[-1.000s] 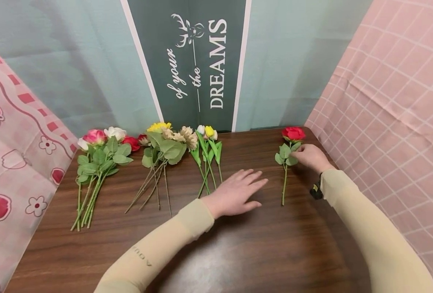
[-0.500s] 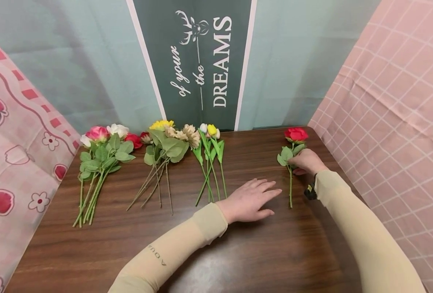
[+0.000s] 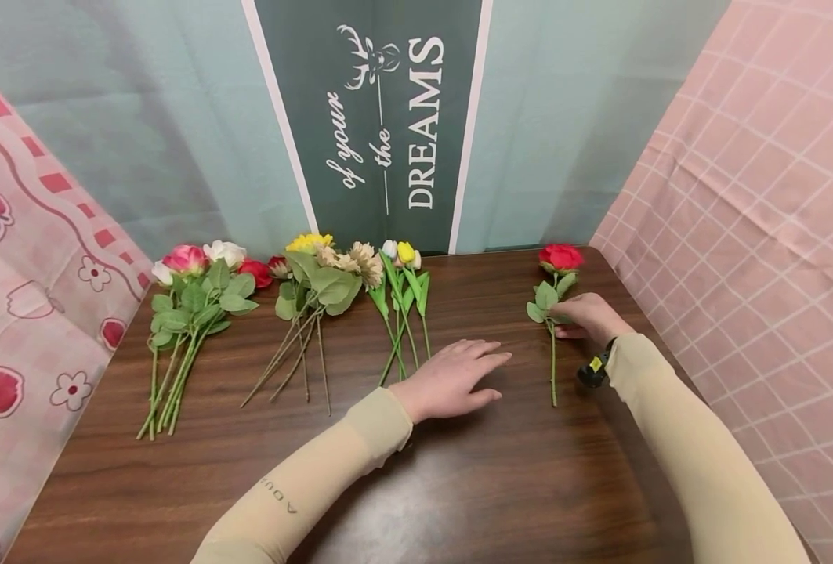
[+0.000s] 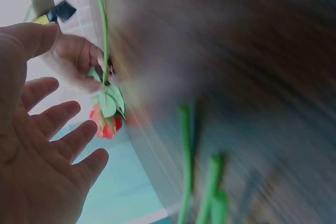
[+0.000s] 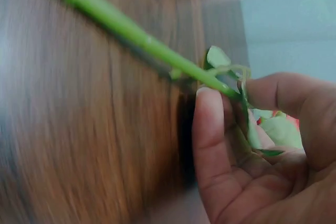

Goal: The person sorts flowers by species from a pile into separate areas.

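The right hand (image 3: 585,315) pinched the red artificial rose's (image 3: 560,257) green stem; the left hand (image 3: 451,380) lay open. Such a light pinch could let the stem roll loose.

A red rose (image 3: 561,257) with green leaves lies on the dark brown wood-grain table (image 3: 501,486), beside pink checked cloth (image 3: 755,196) and beige sleeves (image 3: 691,446).
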{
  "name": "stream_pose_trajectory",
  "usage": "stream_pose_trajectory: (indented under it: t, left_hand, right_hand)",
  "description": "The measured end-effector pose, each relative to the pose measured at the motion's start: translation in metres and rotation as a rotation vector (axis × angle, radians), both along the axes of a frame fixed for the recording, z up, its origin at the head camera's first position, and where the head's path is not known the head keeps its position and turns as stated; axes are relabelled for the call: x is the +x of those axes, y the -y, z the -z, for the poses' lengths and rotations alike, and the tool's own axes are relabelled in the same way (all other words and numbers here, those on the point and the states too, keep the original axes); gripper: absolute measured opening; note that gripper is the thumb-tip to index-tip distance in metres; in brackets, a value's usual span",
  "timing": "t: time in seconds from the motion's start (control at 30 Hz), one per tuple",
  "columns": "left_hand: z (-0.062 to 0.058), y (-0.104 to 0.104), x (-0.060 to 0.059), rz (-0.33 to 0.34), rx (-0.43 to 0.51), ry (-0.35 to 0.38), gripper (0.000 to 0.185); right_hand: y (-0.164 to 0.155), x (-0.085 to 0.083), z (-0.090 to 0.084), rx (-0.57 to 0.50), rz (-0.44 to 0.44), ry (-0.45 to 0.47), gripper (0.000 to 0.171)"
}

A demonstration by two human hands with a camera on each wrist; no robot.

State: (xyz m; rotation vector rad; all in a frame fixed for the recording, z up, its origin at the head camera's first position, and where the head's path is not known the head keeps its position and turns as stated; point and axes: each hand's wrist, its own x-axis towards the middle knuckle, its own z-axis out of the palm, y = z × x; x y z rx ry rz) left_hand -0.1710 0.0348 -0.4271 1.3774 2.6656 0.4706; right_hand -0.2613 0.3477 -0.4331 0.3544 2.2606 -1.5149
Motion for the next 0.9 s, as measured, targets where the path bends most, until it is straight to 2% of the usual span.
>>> stream_pose_trajectory:
  t: [0.13,0.2,0.43,0.53,0.67,0.73,0.9]
  left_hand:
    - [0.001,0.02,-0.005,-0.089,0.081,0.066,0.06]
    - [0.002,0.032,-0.008,-0.157,0.143,0.12,0.056]
    - [0.002,0.07,-0.011,-0.422,0.467,0.401,0.043]
    - [0.001,0.081,-0.012,-0.501,0.613,0.514,0.039]
    - [-0.001,0.091,-0.012,-0.534,0.82,0.675,0.037]
    - [-0.004,0.094,-0.011,-0.542,0.889,0.737,0.037]
    - [-0.009,0.099,-0.009,-0.567,0.942,0.755,0.033]
  right_hand:
    - [0.016,0.002,-0.005,-0.058,-0.014,-0.062,0.039]
    - [0.031,0.001,-0.011,-0.069,-0.032,-0.107,0.039]
    - [0.113,0.001,-0.035,-0.181,-0.074,-0.235,0.036]
    - [0.153,0.003,-0.047,-0.226,-0.108,-0.276,0.033]
    - [0.194,0.008,-0.063,-0.26,-0.168,-0.321,0.029]
    - [0.207,0.01,-0.069,-0.266,-0.186,-0.338,0.028]
    - [0.227,0.011,-0.074,-0.283,-0.213,-0.362,0.028]
